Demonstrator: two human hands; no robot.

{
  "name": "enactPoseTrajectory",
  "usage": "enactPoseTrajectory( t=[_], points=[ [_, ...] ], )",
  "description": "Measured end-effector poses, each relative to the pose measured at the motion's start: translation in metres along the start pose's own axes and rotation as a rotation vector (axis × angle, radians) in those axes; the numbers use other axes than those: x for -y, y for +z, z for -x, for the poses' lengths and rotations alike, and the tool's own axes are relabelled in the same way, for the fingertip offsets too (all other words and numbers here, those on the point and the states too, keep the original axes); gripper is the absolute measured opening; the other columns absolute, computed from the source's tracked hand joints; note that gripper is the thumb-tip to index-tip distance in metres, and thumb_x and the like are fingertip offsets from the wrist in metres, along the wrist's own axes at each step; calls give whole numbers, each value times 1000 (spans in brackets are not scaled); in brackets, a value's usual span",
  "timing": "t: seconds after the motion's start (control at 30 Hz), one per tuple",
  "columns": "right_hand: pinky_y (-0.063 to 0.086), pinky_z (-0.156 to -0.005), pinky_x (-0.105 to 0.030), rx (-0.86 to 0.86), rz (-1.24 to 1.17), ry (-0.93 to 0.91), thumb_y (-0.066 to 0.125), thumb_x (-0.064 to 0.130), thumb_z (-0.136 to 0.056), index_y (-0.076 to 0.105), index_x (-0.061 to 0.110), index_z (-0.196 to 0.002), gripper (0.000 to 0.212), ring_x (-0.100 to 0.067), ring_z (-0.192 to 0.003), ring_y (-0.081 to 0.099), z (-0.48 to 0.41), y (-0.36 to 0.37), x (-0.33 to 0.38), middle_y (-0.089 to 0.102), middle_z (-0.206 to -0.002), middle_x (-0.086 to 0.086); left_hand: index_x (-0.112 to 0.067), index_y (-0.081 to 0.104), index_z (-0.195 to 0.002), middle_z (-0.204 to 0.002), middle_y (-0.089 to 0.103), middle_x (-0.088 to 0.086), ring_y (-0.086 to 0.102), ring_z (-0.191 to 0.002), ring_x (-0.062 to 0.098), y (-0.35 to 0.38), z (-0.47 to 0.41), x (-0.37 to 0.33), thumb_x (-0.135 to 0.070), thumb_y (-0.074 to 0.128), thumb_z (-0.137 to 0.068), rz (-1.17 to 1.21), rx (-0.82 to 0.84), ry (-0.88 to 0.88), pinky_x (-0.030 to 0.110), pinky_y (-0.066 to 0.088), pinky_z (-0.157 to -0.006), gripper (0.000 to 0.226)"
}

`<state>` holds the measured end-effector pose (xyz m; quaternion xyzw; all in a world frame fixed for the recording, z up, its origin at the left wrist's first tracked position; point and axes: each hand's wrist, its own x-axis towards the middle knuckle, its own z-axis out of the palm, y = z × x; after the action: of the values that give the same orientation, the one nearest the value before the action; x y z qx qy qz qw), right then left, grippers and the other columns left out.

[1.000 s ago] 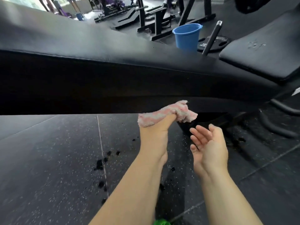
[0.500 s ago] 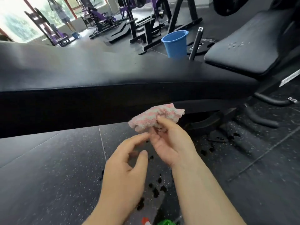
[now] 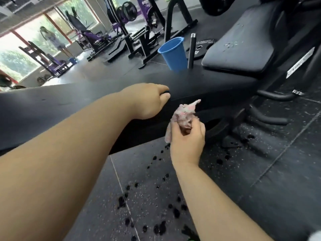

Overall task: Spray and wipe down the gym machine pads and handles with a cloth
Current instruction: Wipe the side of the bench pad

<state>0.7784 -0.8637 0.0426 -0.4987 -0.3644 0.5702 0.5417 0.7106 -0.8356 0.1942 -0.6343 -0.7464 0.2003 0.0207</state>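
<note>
cloth [image 3: 183, 114] bunched in right hand [image 3: 187, 142], left hand [image 3: 147, 101] gripping bench pad [image 3: 66, 103], blue bucket [image 3: 173, 54] behind, contents hidden.

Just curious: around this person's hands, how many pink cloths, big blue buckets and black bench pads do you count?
pink cloth: 1
big blue bucket: 1
black bench pads: 2, the long pad and the shorter pad
Total: 4

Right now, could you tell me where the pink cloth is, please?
In the head view, the pink cloth is bunched in the right hand, right of centre, before the black bench pad, below-right of the left hand.
</note>
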Motion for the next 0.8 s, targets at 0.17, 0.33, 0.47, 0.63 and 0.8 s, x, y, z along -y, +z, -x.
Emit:
enactPoseTrajectory(
  t=[0.17,0.33,0.47,0.63,0.8],
  points=[
    [46,-72,-26,-24,-56,141,66,25,-90,59,19,-95,10,-11,-91,61,10,3,3,57,-108,5,-31,39,-149,-153,43,-1,39,-139,25,0,-3,2,-41,26,-106,-15,-18,1,40,32,-113,46],
    [51,-83,-27,93,-112,-1,67,15,-86,62,14,-104,18,-4,-89,58,36,18,-1,54,-109,5,-36,50,-140,-144,52,-4,47,-130,24,-1,-5,-8,-38,36,-104,1,-88,62,42,39,-107,39],
    [47,-72,-32,-168,-58,227,62,28,-89,53,24,-91,11,-20,-89,62,-60,-13,-8,62,-110,-5,-41,50,-139,-138,52,-5,47,-127,24,0,-5,-1,-39,39,-103,28,-85,84,41,38,-106,38],
    [48,-74,-26,-54,-73,152,62,33,-93,59,20,-104,17,-10,-89,59,1,4,-7,54,-110,8,-40,57,-130,-129,52,-1,43,-125,27,5,-29,-14,-39,36,-102,7,-162,53,42,38,-105,36],
    [49,-77,-33,-265,-316,521,57,39,-91,57,20,-113,28,-20,-87,61,-87,-9,-19,65,-113,-7,-33,49,-135,-133,54,-6,49,-120,22,7,-52,-25,-30,34,-101,140,14,73,40,40,-104,37]
  ],
)
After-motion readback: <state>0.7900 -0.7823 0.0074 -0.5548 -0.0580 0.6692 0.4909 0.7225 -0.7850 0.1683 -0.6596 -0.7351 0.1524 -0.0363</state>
